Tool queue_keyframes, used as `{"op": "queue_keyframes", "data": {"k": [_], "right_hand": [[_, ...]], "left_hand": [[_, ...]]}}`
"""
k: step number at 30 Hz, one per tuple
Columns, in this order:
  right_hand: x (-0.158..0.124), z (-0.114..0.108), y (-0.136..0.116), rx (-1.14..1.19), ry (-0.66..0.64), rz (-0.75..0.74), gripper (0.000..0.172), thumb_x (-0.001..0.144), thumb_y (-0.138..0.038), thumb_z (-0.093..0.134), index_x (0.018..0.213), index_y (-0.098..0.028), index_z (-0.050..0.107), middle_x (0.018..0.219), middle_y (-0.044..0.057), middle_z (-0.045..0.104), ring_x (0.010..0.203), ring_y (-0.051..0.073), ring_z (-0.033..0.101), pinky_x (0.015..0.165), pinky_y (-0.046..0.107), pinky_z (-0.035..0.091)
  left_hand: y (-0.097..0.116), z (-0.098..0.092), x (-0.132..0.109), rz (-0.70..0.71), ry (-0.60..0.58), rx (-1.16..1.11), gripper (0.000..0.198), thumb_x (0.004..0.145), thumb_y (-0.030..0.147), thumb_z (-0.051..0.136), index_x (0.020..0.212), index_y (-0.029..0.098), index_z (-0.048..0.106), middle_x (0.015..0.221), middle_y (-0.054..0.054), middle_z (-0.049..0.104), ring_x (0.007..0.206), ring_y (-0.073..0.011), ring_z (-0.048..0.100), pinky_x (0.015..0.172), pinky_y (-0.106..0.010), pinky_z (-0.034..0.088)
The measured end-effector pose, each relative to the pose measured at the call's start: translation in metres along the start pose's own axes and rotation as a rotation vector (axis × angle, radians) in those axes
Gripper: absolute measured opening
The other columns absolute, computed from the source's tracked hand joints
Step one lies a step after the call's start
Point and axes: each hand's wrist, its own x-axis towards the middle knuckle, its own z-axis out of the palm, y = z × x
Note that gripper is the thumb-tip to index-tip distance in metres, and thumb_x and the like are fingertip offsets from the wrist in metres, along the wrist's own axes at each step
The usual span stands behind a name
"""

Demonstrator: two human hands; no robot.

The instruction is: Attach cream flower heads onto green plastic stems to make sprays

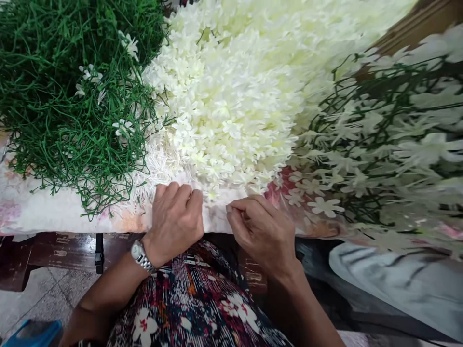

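A big heap of small cream-white artificial flowers [235,96] covers the middle of the cloth-covered table [43,212]. My left hand [177,219], with a metal watch on the wrist, rests at the table's near edge with its fingers curled under, right at the foot of the heap. My right hand [258,226] sits just to its right, fingers pinched together near the heap's edge. What either hand holds is hidden or too small to name.
A tangle of green plastic stems [68,91] with a few white blossoms lies at the left. Stems fitted with white flowers [390,140] are piled at the right. A dark wooden frame [54,250] runs under the table edge; a blue object [32,335] lies on the floor.
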Motion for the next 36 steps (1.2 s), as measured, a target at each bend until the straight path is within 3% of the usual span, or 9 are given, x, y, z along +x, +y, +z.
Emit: {"op": "queue_keyframes", "data": {"k": [4, 7, 14, 20, 24, 28, 31, 33, 36], "right_hand": [[-0.005, 0.003, 0.010, 0.108, -0.003, 0.070, 0.007, 0.072, -0.011, 0.050, 0.074, -0.018, 0.050, 0.063, 0.000, 0.051, 0.056, 0.009, 0.046, 0.053, 0.022, 0.039], [-0.008, 0.005, 0.013, 0.148, 0.000, 0.071, 0.008, 0.072, -0.010, 0.050, 0.074, -0.018, 0.050, 0.064, 0.000, 0.051, 0.057, 0.009, 0.046, 0.054, 0.022, 0.039], [-0.004, 0.000, 0.012, 0.304, 0.079, 0.071, 0.010, 0.072, -0.008, 0.050, 0.076, -0.018, 0.050, 0.065, 0.000, 0.052, 0.059, 0.009, 0.047, 0.054, 0.022, 0.040], [0.005, 0.005, 0.009, -0.051, -0.047, 0.040, 0.007, 0.076, -0.017, 0.049, 0.072, -0.017, 0.054, 0.064, 0.002, 0.053, 0.064, 0.012, 0.050, 0.060, 0.025, 0.040], [0.002, 0.005, 0.009, -0.158, -0.007, -0.010, 0.016, 0.077, -0.020, 0.050, 0.091, -0.016, 0.057, 0.071, 0.004, 0.057, 0.072, 0.015, 0.054, 0.064, 0.026, 0.042], [0.003, -0.005, 0.001, 0.066, 0.099, -0.029, 0.026, 0.072, -0.015, 0.055, 0.098, -0.015, 0.055, 0.074, 0.004, 0.058, 0.067, 0.013, 0.054, 0.062, 0.024, 0.044], [0.011, -0.009, -0.013, 0.376, -0.024, -0.032, 0.028, 0.073, -0.018, 0.055, 0.100, -0.015, 0.053, 0.077, 0.004, 0.057, 0.067, 0.011, 0.053, 0.057, 0.023, 0.045], [0.017, -0.008, -0.022, 0.459, -0.098, -0.071, 0.020, 0.075, -0.016, 0.051, 0.095, -0.016, 0.054, 0.076, 0.004, 0.056, 0.068, 0.011, 0.053, 0.057, 0.023, 0.046], [0.020, -0.002, -0.028, 0.486, -0.072, -0.078, 0.014, 0.075, -0.010, 0.048, 0.086, -0.015, 0.055, 0.069, 0.002, 0.055, 0.063, 0.009, 0.051, 0.055, 0.021, 0.044]], "left_hand": [[0.014, 0.014, 0.025, -0.038, -0.093, 0.040, 0.011, 0.078, 0.021, 0.043, 0.072, 0.014, 0.050, 0.072, -0.007, 0.051, 0.071, -0.0203, 0.041, 0.063, -0.035, 0.029], [0.017, 0.018, 0.029, -0.051, -0.099, 0.012, 0.012, 0.078, 0.017, 0.042, 0.068, 0.015, 0.048, 0.072, -0.006, 0.051, 0.071, -0.0191, 0.041, 0.064, -0.035, 0.030], [0.010, 0.005, 0.016, -0.118, 0.029, -0.491, 0.008, 0.077, 0.013, 0.044, 0.070, 0.016, 0.046, 0.070, -0.003, 0.050, 0.069, -0.0142, 0.046, 0.063, -0.029, 0.039], [0.003, -0.001, 0.000, -0.194, 0.136, -0.675, 0.008, 0.073, 0.010, 0.052, 0.078, 0.016, 0.052, 0.073, -0.001, 0.057, 0.068, -0.0102, 0.053, 0.064, -0.024, 0.043], [-0.001, -0.001, -0.008, -0.207, 0.237, -0.738, 0.011, 0.073, 0.009, 0.054, 0.081, 0.016, 0.055, 0.073, -0.002, 0.059, 0.067, -0.0100, 0.056, 0.061, -0.022, 0.045], [-0.002, 0.001, -0.014, -0.216, 0.253, -0.787, 0.010, 0.074, 0.011, 0.052, 0.082, 0.016, 0.056, 0.073, -0.003, 0.060, 0.066, -0.0108, 0.056, 0.060, -0.024, 0.046], [0.000, 0.000, -0.017, -0.241, 0.226, -0.784, 0.010, 0.074, 0.010, 0.053, 0.081, 0.016, 0.057, 0.071, -0.002, 0.060, 0.064, -0.0097, 0.055, 0.058, -0.022, 0.045], [0.000, 0.000, -0.020, -0.293, 0.196, -0.831, 0.009, 0.074, 0.011, 0.053, 0.079, 0.017, 0.058, 0.068, 0.000, 0.059, 0.061, -0.0086, 0.054, 0.057, -0.021, 0.044], [0.000, 0.003, -0.023, -0.419, 0.116, -1.060, 0.006, 0.076, 0.015, 0.053, 0.076, 0.017, 0.059, 0.062, 0.002, 0.057, 0.053, -0.0071, 0.051, 0.051, -0.019, 0.043]]}}
